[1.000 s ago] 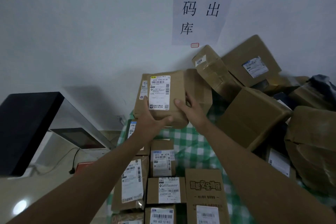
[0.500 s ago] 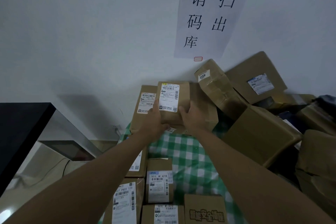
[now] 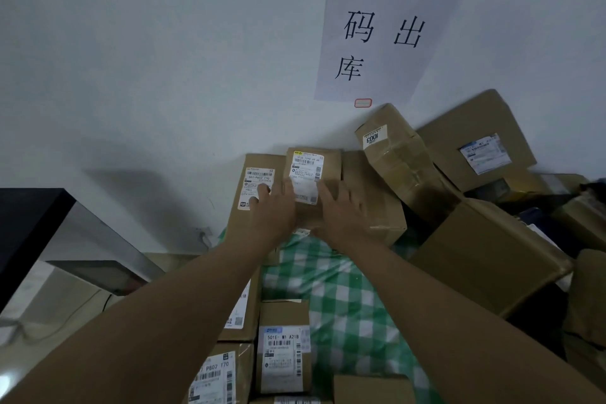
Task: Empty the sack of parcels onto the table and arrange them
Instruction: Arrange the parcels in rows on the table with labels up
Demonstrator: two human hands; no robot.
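A white paper sign (image 3: 390, 20) with large black Chinese characters hangs on the pale wall (image 3: 147, 43), a small red-edged tag (image 3: 363, 103) just below it. At the left stands a dark monitor (image 3: 26, 229) (only partly in frame), with a cable (image 3: 52, 328) trailing below it.

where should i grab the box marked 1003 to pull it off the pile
Hand on the two long taped sides of the 1003 box, coming from above and the front. It lies tilted against the wall, its labelled end up, with larger cartons crowding its right and lower end.
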